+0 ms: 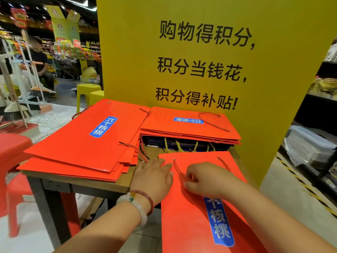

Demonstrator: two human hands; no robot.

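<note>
The left hand (153, 177) lies flat, fingers straight and close together, pressing the near-left corner of a red paper bag (189, 225). The bag rests flat under both hands, its top end on the tabletop (125, 181) and the rest hanging over the edge toward the person. Just right of the left hand, the right hand (206, 179) has its fingers curled in and pinches the bag's rope handle (176, 168), which runs from an eyelet just beyond the fingertips. Below the right wrist a blue label (219, 225) runs down the bag. Left of the left hand sits a fanned stack of red bags (82, 143) (same blue label on top), and beyond both hands a second stack (189, 128) lies over darker bags with yellow cords. Behind that stands a yellow sign (200, 70). Two bracelets (140, 205) circle the left wrist.
</note>
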